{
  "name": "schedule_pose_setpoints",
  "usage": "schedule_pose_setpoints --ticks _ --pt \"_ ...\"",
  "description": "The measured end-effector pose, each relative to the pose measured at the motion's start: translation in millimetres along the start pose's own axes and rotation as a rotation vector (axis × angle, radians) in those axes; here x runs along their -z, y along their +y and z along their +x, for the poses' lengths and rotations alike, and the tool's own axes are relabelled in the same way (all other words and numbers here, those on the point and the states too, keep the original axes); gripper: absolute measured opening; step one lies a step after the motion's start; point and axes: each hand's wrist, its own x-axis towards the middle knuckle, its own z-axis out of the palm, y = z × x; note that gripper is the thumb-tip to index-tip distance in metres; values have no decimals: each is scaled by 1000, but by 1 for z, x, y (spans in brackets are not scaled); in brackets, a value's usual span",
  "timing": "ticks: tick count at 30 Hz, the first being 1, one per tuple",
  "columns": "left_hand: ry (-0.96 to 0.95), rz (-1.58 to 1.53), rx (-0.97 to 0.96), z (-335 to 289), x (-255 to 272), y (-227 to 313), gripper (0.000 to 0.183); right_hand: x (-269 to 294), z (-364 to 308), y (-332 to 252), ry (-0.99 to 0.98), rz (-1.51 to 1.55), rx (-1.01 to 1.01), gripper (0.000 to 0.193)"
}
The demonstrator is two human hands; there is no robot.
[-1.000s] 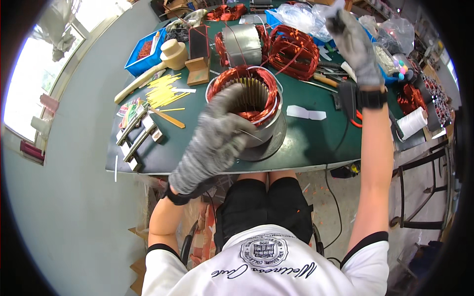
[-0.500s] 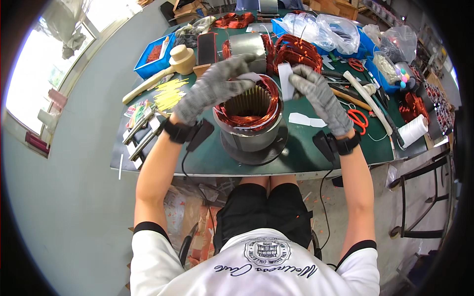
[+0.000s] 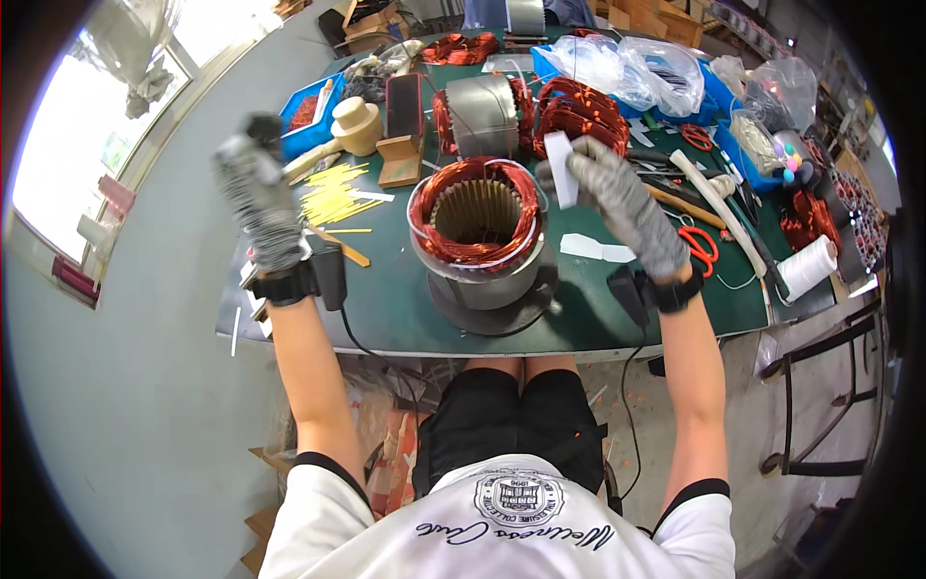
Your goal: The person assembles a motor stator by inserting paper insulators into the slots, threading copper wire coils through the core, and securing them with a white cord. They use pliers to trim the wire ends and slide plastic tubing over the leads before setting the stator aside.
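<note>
A motor stator with a ring of red copper windings stands upright on a dark round base in front of me. My right hand, in a grey glove, pinches a white insulation paper strip just right of the windings. Well to the left, my gloved left hand is raised near the yellow sticks, apart from the stator. Motion blurs its fingers, so whether they hold anything is unclear. More cut white paper lies right of the stator.
Behind stand a second stator lying on its side and a phone on a wooden block. Red scissors, a white thread spool and tools lie at the right. A blue bin and a wooden mallet are at the left.
My left hand has swung from over the stator's windings out to the left. The right hand still holds the white strip in nearly the same place.
</note>
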Motion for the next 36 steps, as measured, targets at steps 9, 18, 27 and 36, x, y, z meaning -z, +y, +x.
schedule_pose_setpoints --ticks 9,18,27,36 --pt "-407 115 751 -91 -38 -82 58 -58 -45 3 440 98 -61 13" --pt "-373 168 759 -82 -33 -57 43 -82 -26 25 407 -350 93 13" --pt "-1306 463 96 -40 -41 -159 33 -8 -3 -7 279 -392 -187 19" --pt "-1097 390 121 -52 -47 -106 23 6 64 9 -189 -642 -166 18"
